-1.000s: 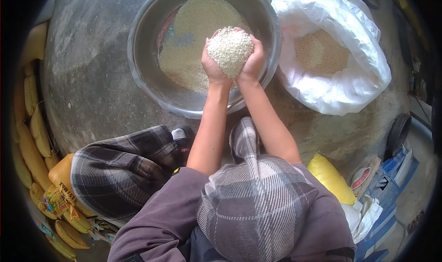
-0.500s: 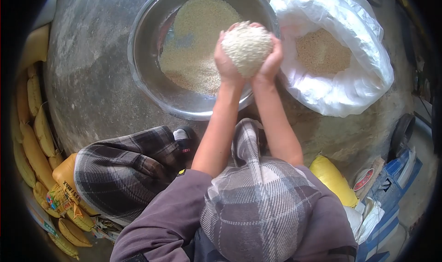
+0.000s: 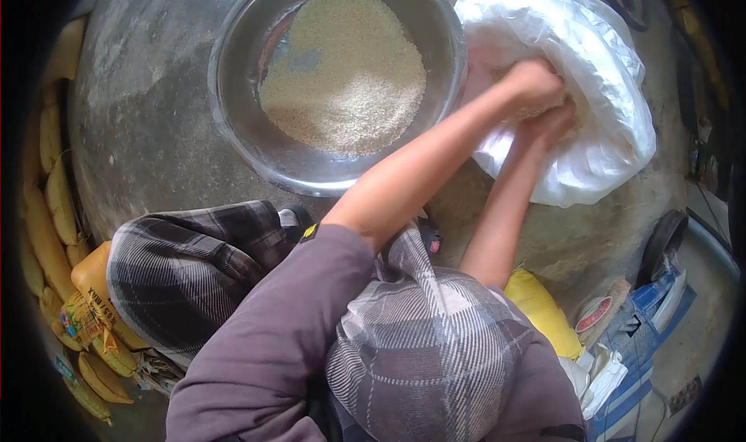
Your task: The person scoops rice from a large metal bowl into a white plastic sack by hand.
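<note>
White plastic sack (image 3: 594, 166), one: mouth gaping upward, edge loosely rumpled, standing just right of the basin. Both hands lie within the outline of its mouth.

Left hand (image 3: 536, 83), bare: farther from the body than its partner, wrist bent, back of the hand uppermost. Fingers turned down and largely hidden; whether clenched, released or grasping cannot be told.

Right hand (image 3: 548, 122), bare: nearer the body, close beside the left, inside the sack's mouth. Fingers obscured and slightly blurred; their state likewise cannot be told.

Pale grain (image 3: 542, 109), small quantity: visible between the two hands, at the sack; whether held or lying beneath them is unclear.

Metal basin (image 3: 237, 115), round, wide-rimmed: on the grey floor (image 3: 148, 115), to the left of the sack. The left forearm passes near its lower right rim.

Grain heap (image 3: 350, 76), large: spread over the basin's bottom, its lower part brightly lit, a greyish patch toward upper left.

Plaid trousers (image 3: 423, 356), worn: both knees raised, below the basin. Mauve sleeve (image 3: 272, 325), left arm, with a small yellow tag.

Yellow bag (image 3: 536, 302): beside the right arm, near assorted blue plastic (image 3: 641, 329).

Long yellowish cobs (image 3: 50, 240), several: along the left edge.
</note>
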The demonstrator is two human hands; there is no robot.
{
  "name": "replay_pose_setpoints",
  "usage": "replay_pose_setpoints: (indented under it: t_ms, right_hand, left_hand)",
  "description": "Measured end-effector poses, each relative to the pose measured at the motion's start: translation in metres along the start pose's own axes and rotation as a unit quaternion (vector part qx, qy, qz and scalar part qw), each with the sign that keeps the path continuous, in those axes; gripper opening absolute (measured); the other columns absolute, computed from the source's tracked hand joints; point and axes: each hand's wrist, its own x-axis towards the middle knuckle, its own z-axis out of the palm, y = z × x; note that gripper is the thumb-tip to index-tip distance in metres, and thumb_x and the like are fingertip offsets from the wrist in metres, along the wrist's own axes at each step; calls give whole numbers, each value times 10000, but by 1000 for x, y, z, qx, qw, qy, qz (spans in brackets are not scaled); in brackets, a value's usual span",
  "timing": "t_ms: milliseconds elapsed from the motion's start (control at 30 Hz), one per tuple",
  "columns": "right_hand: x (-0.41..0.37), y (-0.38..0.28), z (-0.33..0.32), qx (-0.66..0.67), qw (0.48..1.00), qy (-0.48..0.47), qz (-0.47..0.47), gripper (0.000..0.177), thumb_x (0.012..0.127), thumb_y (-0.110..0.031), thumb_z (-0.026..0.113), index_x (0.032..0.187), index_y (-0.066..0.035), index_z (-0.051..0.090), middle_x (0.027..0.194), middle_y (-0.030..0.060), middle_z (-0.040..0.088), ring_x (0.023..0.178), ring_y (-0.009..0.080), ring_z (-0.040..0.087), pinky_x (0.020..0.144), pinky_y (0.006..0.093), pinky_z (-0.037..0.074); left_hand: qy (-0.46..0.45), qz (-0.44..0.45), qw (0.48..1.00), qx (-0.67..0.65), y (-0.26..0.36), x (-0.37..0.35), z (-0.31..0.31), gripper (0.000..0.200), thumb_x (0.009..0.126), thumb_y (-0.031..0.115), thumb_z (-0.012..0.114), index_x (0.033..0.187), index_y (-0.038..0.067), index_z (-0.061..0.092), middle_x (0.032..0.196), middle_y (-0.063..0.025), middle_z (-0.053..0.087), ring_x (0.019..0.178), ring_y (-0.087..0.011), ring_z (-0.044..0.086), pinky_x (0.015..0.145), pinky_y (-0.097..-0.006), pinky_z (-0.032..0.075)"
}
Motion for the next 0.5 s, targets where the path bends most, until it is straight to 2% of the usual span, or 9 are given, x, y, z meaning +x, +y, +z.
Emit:
replay_pose_setpoints:
  t_ms: [33,100,133,167,200,267,333,467,500]
  right_hand:
    - [-5,5,5,2,1000,-2,5,478,884,-250,453,1232,77,473,1234,225,513,1100,321,535,925,371,433]
    - [-25,16,18,-210,963,3,-167,408,893,-224,497,1209,33,523,1285,232,477,1183,311,472,966,415,388]
    - [-41,12,28,-283,919,25,-272,304,893,-198,504,1076,18,614,1138,199,593,1071,283,561,870,374,454]
    - [-52,12,35,-282,922,24,-266,304,893,-198,504,1076,18,614,1138,199,593,1071,283,561,870,374,454]
    - [-61,12,41,-238,923,-45,-298,277,896,-198,500,1028,4,636,1011,157,638,954,253,604,815,354,473]
    - [-81,14,52,-199,908,-167,-328,243,894,-185,496,948,-23,668,772,67,674,730,191,641,711,320,495]
    - [-101,19,68,-213,876,-269,-339,239,882,-175,484,904,-58,692,664,16,672,630,155,651,658,304,504]
    - [-113,58,139,-224,828,-436,-271,259,852,-210,501,921,-64,704,790,110,693,741,227,682,700,319,521]
    - [-108,75,158,-236,802,-467,-287,266,842,-223,511,929,-66,707,838,140,691,781,247,685,726,324,525]
  left_hand:
    - [-84,-27,995,-47,0,-10,-37,296,904,195,506,1034,-27,652,1013,-188,658,954,-235,621,842,-324,482]
    - [-29,-68,988,-136,-19,-25,-87,270,905,195,537,1047,2,662,996,-146,675,897,-196,639,818,-309,494]
    - [41,-66,980,-183,-16,-42,-122,260,900,203,559,1043,15,668,982,-112,684,852,-170,647,802,-300,504]
    - [137,29,977,-161,-44,-47,-149,256,906,192,541,1037,14,670,966,-110,687,854,-180,647,796,-306,509]
    - [248,33,963,-97,-49,-59,-178,244,872,184,526,933,34,708,833,-85,700,760,-140,648,638,-275,496]
    - [407,-75,907,80,-78,-83,-236,256,856,182,521,969,36,698,870,-116,701,812,-185,658,725,-299,503]
    - [555,-27,802,219,-151,-100,-281,260,850,174,527,990,21,685,865,-133,698,829,-245,668,776,-327,509]
    - [445,-57,873,192,-154,-124,-288,255,843,146,541,1038,42,670,1113,-170,641,1003,-249,637,866,-343,482]
    - [442,16,865,235,-174,-115,-290,250,849,141,536,1042,53,669,1097,-160,647,1011,-266,634,873,-339,479]
